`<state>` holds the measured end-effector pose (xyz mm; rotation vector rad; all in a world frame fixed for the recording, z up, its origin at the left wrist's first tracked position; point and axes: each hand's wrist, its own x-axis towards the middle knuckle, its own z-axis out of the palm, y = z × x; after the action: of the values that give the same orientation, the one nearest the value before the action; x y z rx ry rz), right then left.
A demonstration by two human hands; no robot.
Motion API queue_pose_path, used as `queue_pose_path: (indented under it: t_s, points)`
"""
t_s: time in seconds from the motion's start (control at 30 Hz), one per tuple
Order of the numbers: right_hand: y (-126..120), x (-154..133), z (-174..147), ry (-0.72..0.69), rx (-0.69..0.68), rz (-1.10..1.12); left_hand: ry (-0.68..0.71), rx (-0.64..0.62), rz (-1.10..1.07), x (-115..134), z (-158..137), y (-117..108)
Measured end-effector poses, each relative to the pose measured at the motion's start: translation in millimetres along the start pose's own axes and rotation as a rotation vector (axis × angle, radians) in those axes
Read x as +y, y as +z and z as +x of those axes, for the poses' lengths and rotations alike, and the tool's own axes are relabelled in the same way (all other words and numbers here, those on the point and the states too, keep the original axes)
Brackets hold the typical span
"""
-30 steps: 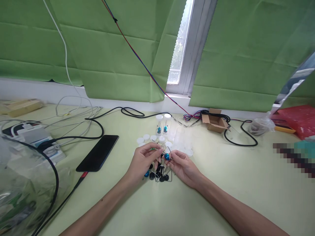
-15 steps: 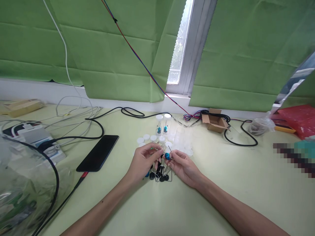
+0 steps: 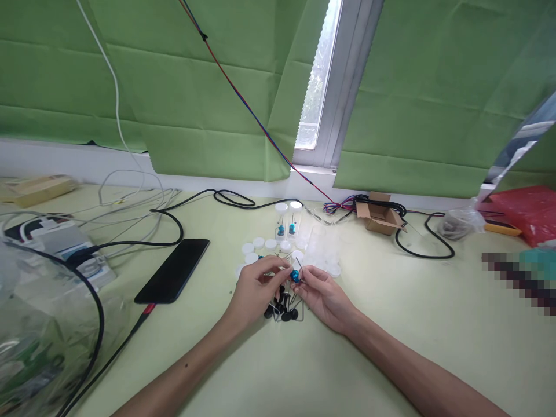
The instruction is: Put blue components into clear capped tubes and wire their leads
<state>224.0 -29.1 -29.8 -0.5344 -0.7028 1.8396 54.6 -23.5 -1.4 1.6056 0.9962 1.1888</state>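
In the middle of the table my right hand (image 3: pixel 325 294) pinches a small glossy blue part (image 3: pixel 295 276) with a thin metal rod sticking up from it. My left hand (image 3: pixel 259 286) is closed, thumb and forefinger together against the left side of that blue part; whatever is between its fingertips is too small to make out. Beneath both hands lies a pile of black round-headed pieces (image 3: pixel 285 315) with bent metal rods, partly covered by the left hand. Beyond them stand two clear containers (image 3: pixel 281 223) with white caps, each with a blue part inside.
White round caps (image 3: pixel 248 249) and clear empty tubes (image 3: pixel 317 243) lie behind the hands. A black phone (image 3: pixel 174 271) rests to the left, near cables and a power strip (image 3: pixel 80 246). At the back right are an open cardboard box (image 3: pixel 379 220) and a red bag (image 3: pixel 527 211).
My left hand has shifted slightly right, its fingertips closing in on the blue part. My right hand stays almost still, keeping its pinch on it.
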Motion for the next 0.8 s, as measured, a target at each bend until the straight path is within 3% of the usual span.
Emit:
queue_pose_path:
  t_s: [0.27, 0.8]
  points:
    - [-1.0, -0.5, 1.0, -0.011, 0.039, 0.041, 0.031, -0.023, 0.154, -2.1, -2.5, 3.1]
    - [-4.3, 4.4, -0.3, 0.008, -0.055, 0.039, 0.117, -0.076, 0.280, -7.2, -2.9, 3.0]
